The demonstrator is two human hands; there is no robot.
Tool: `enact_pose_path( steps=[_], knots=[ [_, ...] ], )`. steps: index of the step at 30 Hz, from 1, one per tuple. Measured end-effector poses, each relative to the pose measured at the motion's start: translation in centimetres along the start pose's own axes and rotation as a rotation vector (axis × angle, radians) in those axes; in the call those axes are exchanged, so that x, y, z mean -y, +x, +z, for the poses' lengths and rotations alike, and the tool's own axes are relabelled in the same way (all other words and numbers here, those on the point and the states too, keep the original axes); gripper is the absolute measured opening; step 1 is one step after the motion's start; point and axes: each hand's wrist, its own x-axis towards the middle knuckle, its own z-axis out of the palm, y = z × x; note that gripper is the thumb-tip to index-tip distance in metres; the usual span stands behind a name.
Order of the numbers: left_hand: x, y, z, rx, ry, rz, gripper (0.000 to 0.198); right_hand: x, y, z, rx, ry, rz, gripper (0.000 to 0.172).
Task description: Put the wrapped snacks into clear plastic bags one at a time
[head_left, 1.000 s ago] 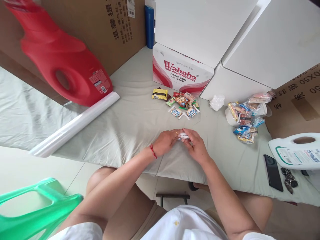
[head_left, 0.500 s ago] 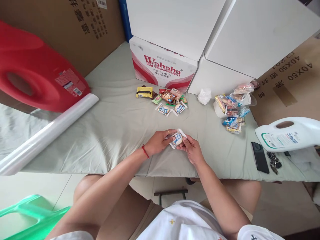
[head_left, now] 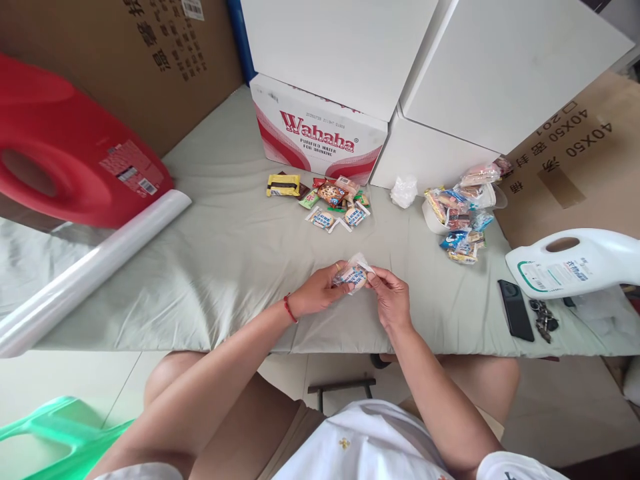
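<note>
Hands point(head_left: 317, 291) point(head_left: 393, 298) hold a wrapped snack point(head_left: 356, 275) between them.

Red letters on the white-and-red rectangular cardboard carton point(head_left: 320, 150) read "Wahaha®", and below them "PURIFIED WATER FOR DRINKING"; the printed code above is unclear. The brown cardboard box with black print point(head_left: 565, 150) bears "40X50" twice, "201", "密封桶" and "汤". The large brown cardboard box with a barcode sticker point(head_left: 125, 80) shows "温馨提" over smaller, blurred lines. "衣物" stands on the white plastic handled bottle point(head_left: 575, 267). The blue characters on the small clear plastic snack packet point(head_left: 357, 275) are too small to read surely.
</note>
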Motion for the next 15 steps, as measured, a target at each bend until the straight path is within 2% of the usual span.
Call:
enact_pose_path(
  steps=[3, 7, 10, 13, 15],
  knots=[
    [0.0, 0.0, -0.3, -0.017, 0.097, 0.066, 0.054, 0.0, -0.1, -0.2, 0.025, -0.038, 0.02, 0.024],
    [0.2, 0.0, -0.2, -0.023, -0.062, 0.017, 0.055, -0.3, -0.6, 0.3, 0.118, -0.084, 0.063, 0.022],
    [0.5, 0.1, 0.2, -0.102, -0.047, -0.015, 0.049, -0.5, -1.0, 1.1, 0.145, -0.094, 0.079, 0.023],
    [0.9, 0.2, 0.5, -0.208, -0.093, -0.012, 0.042, -0.4, -1.0, 1.4, 0.108, -0.072, 0.162, 0.034],
    [1.2, 0.3, 0.8, -0.239, -0.204, 0.002, 0.038, -0.4, -1.0, 1.3, 0.139, -0.092, 0.241, 0.043]
  ],
)
